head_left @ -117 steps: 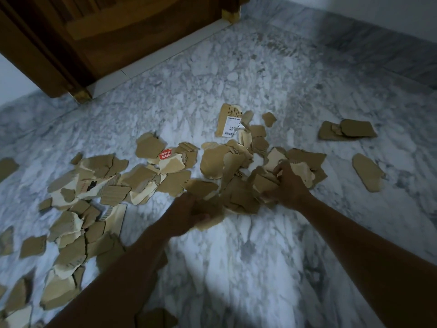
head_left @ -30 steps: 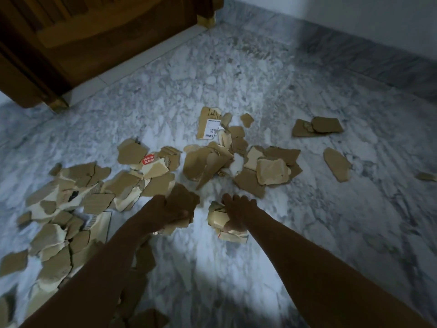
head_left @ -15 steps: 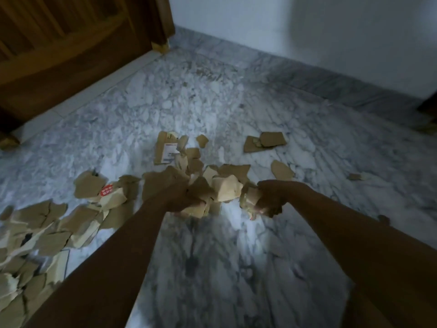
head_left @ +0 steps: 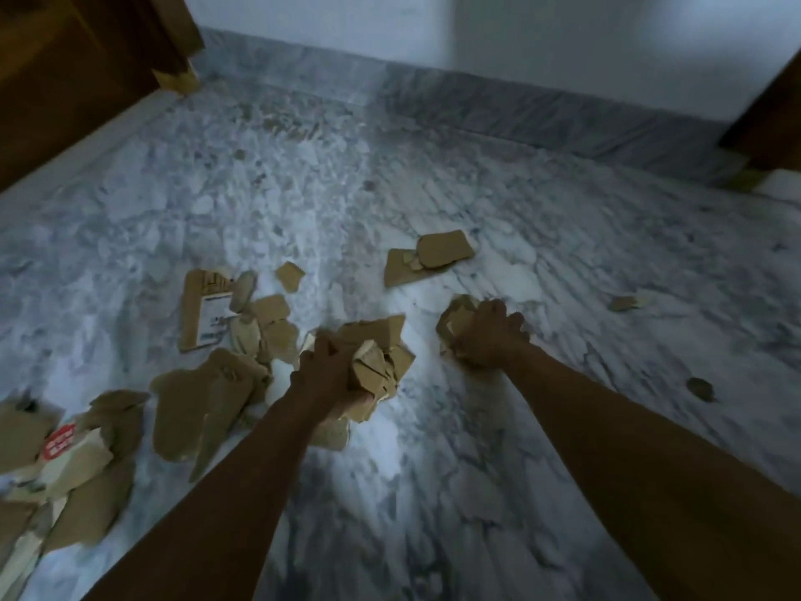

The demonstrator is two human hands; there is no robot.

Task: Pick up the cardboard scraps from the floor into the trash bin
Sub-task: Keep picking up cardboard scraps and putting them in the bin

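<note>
My left hand [head_left: 323,375] is closed around a thick bundle of brown cardboard scraps [head_left: 379,362], held above the marble floor [head_left: 433,492]. My right hand [head_left: 490,336] grips a smaller wad of scraps [head_left: 455,321] to the right. Loose scraps lie on the floor at left [head_left: 203,401], one of them a piece with a white printed label [head_left: 208,310] and another with a red sticker [head_left: 60,440]. A small stack of two pieces [head_left: 429,258] lies farther ahead. No trash bin is in view.
A dark wooden door [head_left: 65,71] stands at the top left, and another wooden frame [head_left: 771,119] at the top right. A white wall with a grey marble skirting [head_left: 477,106] closes the far side. Small stray scraps [head_left: 622,303] lie at the right.
Both hands have lifted with their handfuls of scraps and my view has swung right and up, bringing the far wall and the right-hand wooden frame into sight.
</note>
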